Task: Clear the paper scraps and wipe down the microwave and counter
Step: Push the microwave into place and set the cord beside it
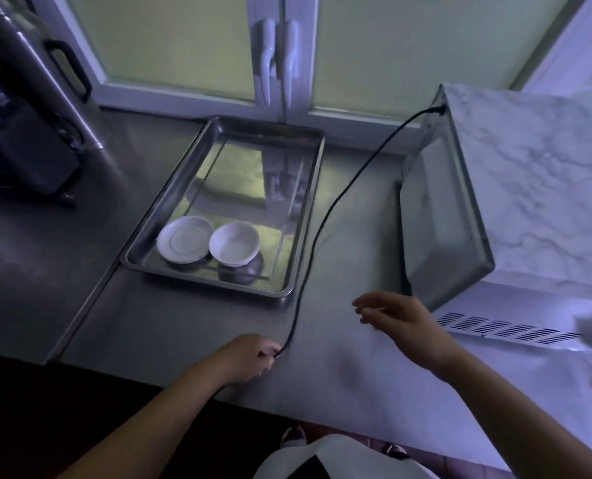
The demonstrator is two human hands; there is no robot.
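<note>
Head view: microwave (515,188) sits w/ its back turned toward the person, vent slots facing the near desk edge. Its black power cord (325,216) leaves the rear top corner of the microwave, arcs out left of it past the metal tray's (218,285) right rim, then runs down to the left hand (253,356). Left hand is clenched on the cord's near end, right at the front edge of the desk (170,323). Right hand (396,321) hovers released, fingers spread, holding nothing, just off the microwave's near-left corner, not touching it.

Cord's long axis runs from the microwave's back corner diagonally toward the person; it lies close along the tray, so a sideways pull could drag on the rim. Tray holds two white dishes (234,243) at its near end.

Judgement: right hand is nearer the microwave & prob. best placed to steady or turn it; left just needs to keep the cord clear. Open room: bare strip of desk btwn tray and microwave. No paper scraps clearly visible; blurred object at far right of the microwave can't be identified.
</note>
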